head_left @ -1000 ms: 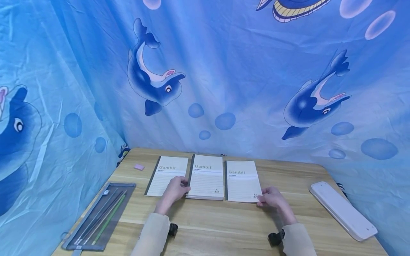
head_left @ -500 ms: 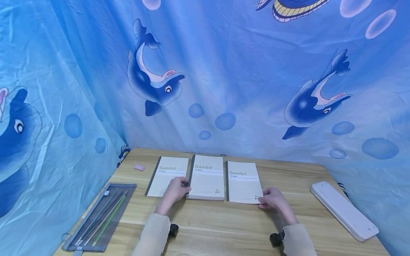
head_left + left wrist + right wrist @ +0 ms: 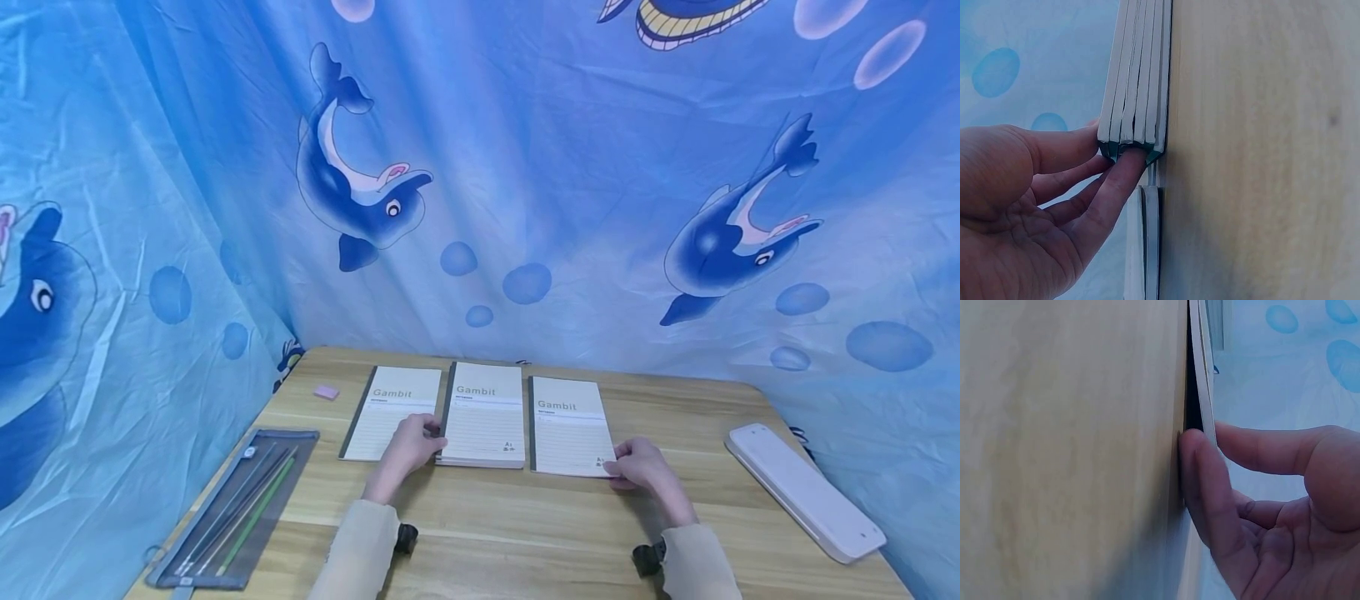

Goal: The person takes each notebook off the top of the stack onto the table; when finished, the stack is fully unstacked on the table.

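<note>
**A:** Where do your notebooks lie at this point?

**B:** You have three places in a row on the wooden table point(image 3: 525, 517), each topped by a Gambit cover. The middle stack of notebooks point(image 3: 485, 412) is the thick one; your left wrist view shows several volumes piled there. The left notebook point(image 3: 392, 411) lies just beside it, and the right notebook point(image 3: 567, 423) lies on the other side, close but apart.

**A:** So how far along would you judge it?

**B:** As far as the row shows, the middle pile is already built, while the left and right ones are thin and not yet gathered in. I judge you partway: two places remain to be joined or squared.

**A:** And your hands?

**B:** Your left hand point(image 3: 409, 447) sits at the near left corner of the middle stack. Its fingertips point(image 3: 1127, 164) press the spine edges and the thumb lies over the top, so the corner is pinched. Your right hand point(image 3: 639, 467) is at the near right corner of the right notebook, one finger point(image 3: 1196, 464) slipped beneath the raised edge and the thumb above, pinching it. Both forearms rest low, sleeves toward you.

**A:** Anything else around?

**B:** A mesh pencil case point(image 3: 238, 503) lies at your left, a pink eraser point(image 3: 326, 392) beyond it, a white case point(image 3: 802, 490) at your right, and the dolphin cloth point(image 3: 525, 167) hangs behind.
</note>
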A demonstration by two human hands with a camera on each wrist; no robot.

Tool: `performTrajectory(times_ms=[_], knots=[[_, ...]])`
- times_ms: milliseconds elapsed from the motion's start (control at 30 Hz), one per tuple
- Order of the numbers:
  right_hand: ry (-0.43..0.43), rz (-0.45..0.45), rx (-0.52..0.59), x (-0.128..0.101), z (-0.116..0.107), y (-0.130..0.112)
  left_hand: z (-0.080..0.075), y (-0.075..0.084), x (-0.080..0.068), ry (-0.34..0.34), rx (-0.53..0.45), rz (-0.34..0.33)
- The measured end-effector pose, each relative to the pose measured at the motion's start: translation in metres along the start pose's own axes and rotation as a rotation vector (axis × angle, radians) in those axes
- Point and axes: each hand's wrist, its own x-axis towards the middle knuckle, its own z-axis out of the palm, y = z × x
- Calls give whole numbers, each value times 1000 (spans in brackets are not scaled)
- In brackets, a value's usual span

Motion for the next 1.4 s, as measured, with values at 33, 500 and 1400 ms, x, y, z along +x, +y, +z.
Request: performTrajectory(times_ms=[33,500,1400], knots=[[4,-5,-14,0,0,0,0,0,0,0,1,1],[24,-14,-88,-3,-4,4,1,0,0,-7,-6,-7],[135,-255,-141,15,22,-58,1,-2,1,6,0,10]])
